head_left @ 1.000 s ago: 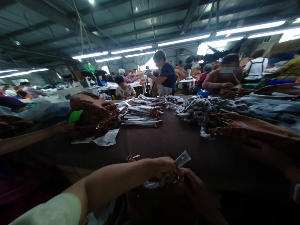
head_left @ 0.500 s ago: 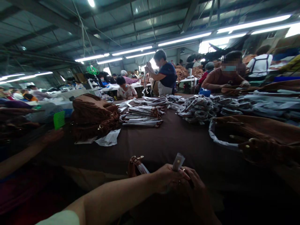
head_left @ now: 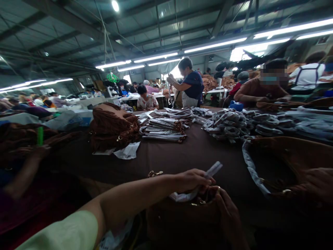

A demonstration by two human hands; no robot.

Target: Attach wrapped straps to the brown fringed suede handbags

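Note:
My left hand (head_left: 195, 178) is closed around a strap wrapped in clear plastic (head_left: 214, 168), whose end sticks out past the fingers. Below it hangs a dark brown bag (head_left: 182, 218) with gold-coloured metal fittings, mostly lost in shadow. On the bag's right upper edge, my right hand (head_left: 227, 206) pinches the brown material beside a gold ring. Both hands are close together at the front edge of the table, and the strap's wrapped length curves under my left wrist.
A pile of brown fringed bags (head_left: 114, 123) stands ahead on the dark tabletop (head_left: 166, 156), beside wrapped straps (head_left: 165, 128) and more wrapped bundles (head_left: 226, 123). Another person's hand (head_left: 318, 182) touches a brown bag (head_left: 293, 146) at right. A co-worker's arm (head_left: 26, 170) and green comb (head_left: 40, 136) are at left.
My hands have moved apart slightly, and more of the strap and bag fittings shows. The co-worker's green comb has swung left. Another person's hand now shows clearly on the right bag.

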